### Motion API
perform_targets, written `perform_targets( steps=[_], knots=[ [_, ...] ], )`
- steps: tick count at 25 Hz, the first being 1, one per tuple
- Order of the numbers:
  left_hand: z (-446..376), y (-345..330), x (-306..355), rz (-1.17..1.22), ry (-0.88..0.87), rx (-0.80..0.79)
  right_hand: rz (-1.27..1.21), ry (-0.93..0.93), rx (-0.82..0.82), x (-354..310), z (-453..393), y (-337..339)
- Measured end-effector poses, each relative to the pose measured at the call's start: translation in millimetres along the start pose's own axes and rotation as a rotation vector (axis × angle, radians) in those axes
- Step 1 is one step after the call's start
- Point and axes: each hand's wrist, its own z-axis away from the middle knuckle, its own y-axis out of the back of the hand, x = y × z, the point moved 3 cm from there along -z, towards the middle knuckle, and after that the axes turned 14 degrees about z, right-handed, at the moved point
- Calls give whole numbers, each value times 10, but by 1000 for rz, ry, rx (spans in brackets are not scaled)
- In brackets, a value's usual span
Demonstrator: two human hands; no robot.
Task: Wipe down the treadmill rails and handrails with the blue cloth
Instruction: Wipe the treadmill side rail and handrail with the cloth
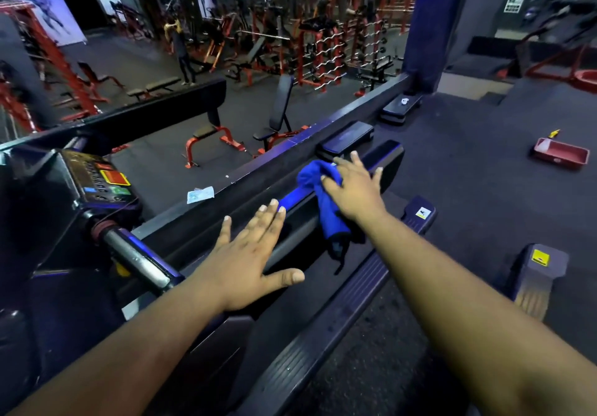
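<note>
My right hand [353,186] presses flat on the blue cloth [323,202] draped over the handrail [290,235]; left hand [248,254] splayed, empty, beside it. Red tray [560,154] beyond, contents unclear.

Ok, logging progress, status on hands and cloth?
Left hand flat, open on handrail. Right hand pressing blue cloth onto it. Nothing in the way.

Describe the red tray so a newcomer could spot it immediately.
Start at the treadmill handrail where the right hand presses the blue cloth, then look right across the dark floor. The red tray lies there alone, a shallow rectangle, the only red thing on that side's open floor.
</note>
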Motion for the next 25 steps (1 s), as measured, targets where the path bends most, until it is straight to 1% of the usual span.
perform_targets(
  steps=[1,2,3,6,7,8,9,11,12,13,14,16,17,18,19,20,22,24,25],
  knots=[
    [-11,9,19,-1,8,-4,24,-82,-2,51,-104,39],
    [-33,13,44,1,11,-3,29,-113,17,12,-72,29],
    [-71,21,77,7,11,2,2,-88,49,-82,71,-4],
    [-295,60,210,41,3,26,-157,128,91,-296,681,-94],
    [-397,81,265,35,-9,22,-130,160,102,-212,675,-96],
    [-503,102,327,16,-22,15,-85,143,112,-44,493,-94],
    [-609,129,378,-3,-33,10,-50,85,113,140,203,-62],
    [-767,147,435,-18,-37,-10,-14,-107,67,458,-351,42],
    [-835,124,462,-21,-37,-25,-19,-200,42,543,-470,80],
    [-878,89,479,-22,-37,-33,-46,-242,48,517,-456,69],
    [-908,46,482,-24,-37,-32,-90,-227,61,429,-326,22],
    [-957,-8,457,-17,-40,-2,-187,-87,108,196,106,-111],
    [-984,-23,444,-13,-40,6,-196,-16,109,169,273,-158],
    [-986,-27,436,-16,-42,8,-144,43,113,233,300,-175],
    [-983,-27,432,-24,-45,5,-80,59,132,379,168,-162],
    [-986,-22,427,-31,-44,3,-30,27,140,562,-78,-114],
    [-984,-12,434,-34,-36,-6,-44,-139,105,907,-595,5],
    [-969,-17,445,-38,-36,-9,-206,-321,103,1110,-823,33],
    [-968,-17,443,-38,-37,-6,-334,-380,154,1058,-764,-10]
  ],
)
